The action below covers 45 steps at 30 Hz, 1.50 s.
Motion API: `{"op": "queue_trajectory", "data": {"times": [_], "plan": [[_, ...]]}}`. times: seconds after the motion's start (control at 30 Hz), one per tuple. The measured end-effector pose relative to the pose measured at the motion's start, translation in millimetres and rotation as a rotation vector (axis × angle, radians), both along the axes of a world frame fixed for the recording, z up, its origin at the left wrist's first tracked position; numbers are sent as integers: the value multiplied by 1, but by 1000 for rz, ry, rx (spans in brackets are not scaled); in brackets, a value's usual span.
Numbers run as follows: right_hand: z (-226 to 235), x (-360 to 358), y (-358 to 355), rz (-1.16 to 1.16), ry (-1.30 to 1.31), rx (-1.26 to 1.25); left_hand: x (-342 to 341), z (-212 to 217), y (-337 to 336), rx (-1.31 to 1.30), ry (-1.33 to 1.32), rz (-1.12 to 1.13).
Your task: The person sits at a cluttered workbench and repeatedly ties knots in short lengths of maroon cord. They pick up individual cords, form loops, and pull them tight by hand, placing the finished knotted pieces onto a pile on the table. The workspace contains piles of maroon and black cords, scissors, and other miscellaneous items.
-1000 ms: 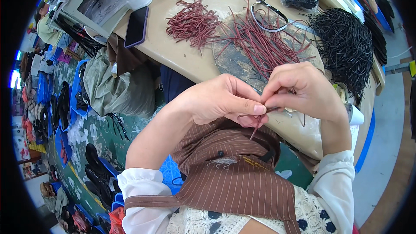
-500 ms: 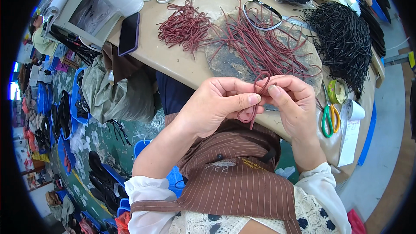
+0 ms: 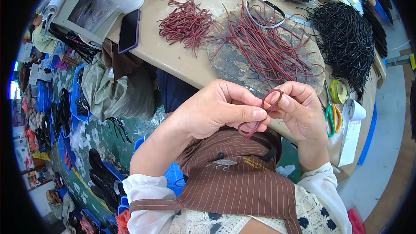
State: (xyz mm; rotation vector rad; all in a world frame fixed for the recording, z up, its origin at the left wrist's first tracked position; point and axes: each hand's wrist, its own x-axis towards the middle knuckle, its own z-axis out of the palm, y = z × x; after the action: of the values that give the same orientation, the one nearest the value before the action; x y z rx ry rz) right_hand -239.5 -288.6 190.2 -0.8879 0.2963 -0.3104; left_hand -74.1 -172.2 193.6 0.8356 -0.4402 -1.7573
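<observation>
Between my two hands, above my lap at the table's edge, a thin dark-red cord is bent into a loop. My left hand pinches it between thumb and forefinger, with a second curve of cord and a tail hanging below those fingertips. My right hand is closed on the loop's upper right side, thumb against forefinger. Beyond my hands, a heap of long red cords lies on a worn round board. Left of it sits a tangled pile of shorter red cords.
Black cords are heaped at the right of the table. Nearer stand a small round tin, scissors with green and orange handles, and a paper roll. A phone lies by the left edge. Blue bins stand on the floor.
The cord's loop has become larger and rounder, tilting to the right. Both hands have shifted slightly right and down, still pinching the cord.
</observation>
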Motion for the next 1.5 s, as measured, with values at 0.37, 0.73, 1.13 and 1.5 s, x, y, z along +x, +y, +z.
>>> {"op": "queue_trajectory", "data": {"times": [0.37, 0.73, 1.13, 1.5], "plan": [[-3, 2, 6, -95, 0, -193, 2, -8, -3, -26, -81, 24], [-28, 10, 26, -313, -28, -345, -12, -18, 8, -53, -265, 284], [-24, 14, 30, -293, -13, -221, -26, -19, 13, -93, -485, 419], [-28, 14, 23, -271, -63, 0, -16, -24, 20, -217, -185, 350]]}}
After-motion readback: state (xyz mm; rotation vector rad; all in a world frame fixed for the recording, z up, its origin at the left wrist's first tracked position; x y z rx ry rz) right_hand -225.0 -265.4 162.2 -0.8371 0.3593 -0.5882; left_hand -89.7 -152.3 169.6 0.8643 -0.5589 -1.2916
